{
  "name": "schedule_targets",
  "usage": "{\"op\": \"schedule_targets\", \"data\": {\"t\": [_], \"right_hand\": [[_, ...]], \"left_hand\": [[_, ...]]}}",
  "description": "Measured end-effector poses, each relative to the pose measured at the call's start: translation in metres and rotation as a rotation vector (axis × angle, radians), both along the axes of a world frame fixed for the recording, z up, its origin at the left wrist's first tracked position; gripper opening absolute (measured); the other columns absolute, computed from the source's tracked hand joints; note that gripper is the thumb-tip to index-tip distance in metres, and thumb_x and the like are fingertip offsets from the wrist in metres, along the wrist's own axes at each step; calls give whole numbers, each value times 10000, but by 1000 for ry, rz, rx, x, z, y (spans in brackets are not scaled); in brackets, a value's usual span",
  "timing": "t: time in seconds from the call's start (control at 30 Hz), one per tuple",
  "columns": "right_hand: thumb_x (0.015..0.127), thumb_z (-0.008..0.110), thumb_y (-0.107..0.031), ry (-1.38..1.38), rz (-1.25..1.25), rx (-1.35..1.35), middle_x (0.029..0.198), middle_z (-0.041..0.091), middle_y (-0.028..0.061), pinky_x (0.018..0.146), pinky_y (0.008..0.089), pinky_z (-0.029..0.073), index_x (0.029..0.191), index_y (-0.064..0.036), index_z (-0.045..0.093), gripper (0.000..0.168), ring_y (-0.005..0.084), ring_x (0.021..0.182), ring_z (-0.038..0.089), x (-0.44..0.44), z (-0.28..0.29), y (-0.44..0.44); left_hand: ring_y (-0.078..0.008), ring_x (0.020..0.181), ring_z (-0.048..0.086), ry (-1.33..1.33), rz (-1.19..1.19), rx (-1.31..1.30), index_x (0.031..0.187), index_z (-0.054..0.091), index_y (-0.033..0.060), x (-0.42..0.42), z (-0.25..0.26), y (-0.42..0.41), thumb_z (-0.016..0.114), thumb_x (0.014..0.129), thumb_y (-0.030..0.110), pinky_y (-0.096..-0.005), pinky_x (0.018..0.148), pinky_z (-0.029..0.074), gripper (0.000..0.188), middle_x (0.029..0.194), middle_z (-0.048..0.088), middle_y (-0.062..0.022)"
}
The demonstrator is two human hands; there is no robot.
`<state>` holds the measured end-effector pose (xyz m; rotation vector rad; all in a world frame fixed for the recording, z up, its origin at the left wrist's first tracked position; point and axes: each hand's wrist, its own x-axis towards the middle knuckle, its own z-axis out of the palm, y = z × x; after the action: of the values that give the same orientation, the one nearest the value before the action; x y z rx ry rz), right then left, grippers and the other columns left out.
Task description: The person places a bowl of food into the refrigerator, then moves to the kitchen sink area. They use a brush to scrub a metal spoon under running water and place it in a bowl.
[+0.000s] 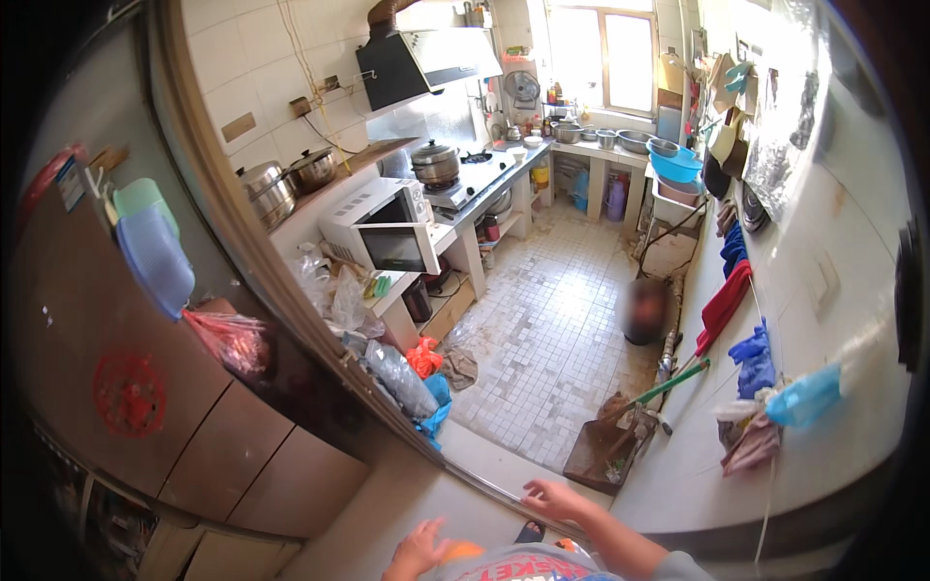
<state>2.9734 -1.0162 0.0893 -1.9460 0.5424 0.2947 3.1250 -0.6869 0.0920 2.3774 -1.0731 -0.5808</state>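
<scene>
My left hand (419,550) hangs in front of my shirt at the bottom of the view, fingers apart, holding nothing. Farther right, my right hand (554,500) reaches forward over the doorway's floor track, its fingers loosely bent and nothing in them. A dark sandal (531,531) on my foot shows just below it. Close beyond the right hand lies a brown dustpan (597,455) with debris in it, and a green-handled tool (672,383) leans over it against the wall.
A white microwave (398,245) with its door ajar stands on the left counter; a steel pot (436,164) sits on the stove. Bags (407,378) are piled beside the left door frame (290,290). Cloths (726,305) hang on the right wall. A blue basin (677,165) stands at the back right.
</scene>
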Motion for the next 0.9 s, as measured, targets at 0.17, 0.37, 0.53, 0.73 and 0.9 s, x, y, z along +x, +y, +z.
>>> {"op": "schedule_targets", "data": {"t": [0.17, 0.37, 0.53, 0.73, 0.9], "right_hand": [[985, 672, -391, -89, -88, 57, 1147, 745, 153, 905, 402, 563, 1294, -44, 634, 466, 308, 1027, 720, 54, 23, -64], [980, 686, -441, 84, 3, 45, 1233, 718, 160, 974, 382, 550, 1330, -63, 632, 518, 293, 1107, 705, 86, -2, -132], [978, 707, -388, 115, -272, 81, 1186, 744, 131, 960, 351, 549, 1309, -46, 645, 480, 233, 1085, 709, 118, -19, -218], [987, 700, -204, 5, -486, 57, 1109, 750, 108, 866, 314, 571, 1266, 11, 632, 358, 170, 990, 720, 161, -15, -325], [997, 683, -232, 76, -583, 130, 1077, 750, 125, 865, 309, 571, 1259, 20, 634, 367, 178, 977, 724, 211, -7, -390]], "left_hand": [[-240, 1009, 734, 34, 46, -106, 1382, 588, 97, 53, -1, -75, 736, 906, 242, -396, 895, 574, 519, 1199, 676, -142], [-245, 979, 733, 97, -103, -100, 1385, 592, 101, 126, -53, -163, 735, 906, 249, -400, 865, 580, 522, 1184, 678, -139], [-274, 997, 717, 112, -212, -48, 1395, 584, 99, 219, -47, -289, 722, 917, 269, -413, 869, 571, 526, 1218, 656, -148], [-359, 1050, 679, 38, -260, -126, 1375, 587, 111, 345, -18, -439, 718, 908, 290, -452, 898, 564, 516, 1246, 620, -171], [-416, 1196, 611, -39, -82, -352, 1327, 610, 93, 440, 6, -514, 733, 891, 271, -441, 990, 534, 487, 1390, 524, -204]]}}
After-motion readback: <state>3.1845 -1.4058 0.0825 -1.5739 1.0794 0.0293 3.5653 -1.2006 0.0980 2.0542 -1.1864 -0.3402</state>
